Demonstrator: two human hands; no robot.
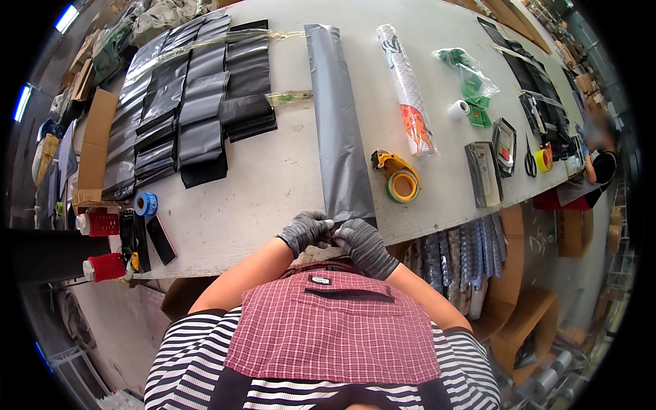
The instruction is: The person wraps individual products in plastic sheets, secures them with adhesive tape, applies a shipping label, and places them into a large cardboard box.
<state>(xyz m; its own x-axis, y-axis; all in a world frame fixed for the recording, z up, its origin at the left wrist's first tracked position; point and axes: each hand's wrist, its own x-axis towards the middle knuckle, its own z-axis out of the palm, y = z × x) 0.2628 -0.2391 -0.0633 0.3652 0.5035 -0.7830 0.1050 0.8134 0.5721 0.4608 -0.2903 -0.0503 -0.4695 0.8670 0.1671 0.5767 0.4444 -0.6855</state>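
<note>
A long grey plastic mailing bag (pixel 337 123) lies lengthwise on the white table, its near end at the table's front edge. In a dark grey glove, my left hand (pixel 305 232) is closed at that end, the fingertips pinching the bag's dark edge. My right hand (pixel 363 244), gloved alike, pinches the same edge close beside it. The fingertips nearly meet, and the bit of bag between them is mostly hidden. Right of the bag lie a yellow tape dispenser (pixel 398 179) and a clear-wrapped patterned roll (pixel 408 92).
Stacks of grey and black bags (pixel 198 96) cover the table's left. A phone (pixel 161 239) and blue tape roll (pixel 145 203) lie near the left edge. Rightward are plastic trays (pixel 484 174), scissors (pixel 530 162) and yellow tape (pixel 543 160). Wrapped rolls (pixel 458 260) stand below; another person (pixel 601 160) is far right.
</note>
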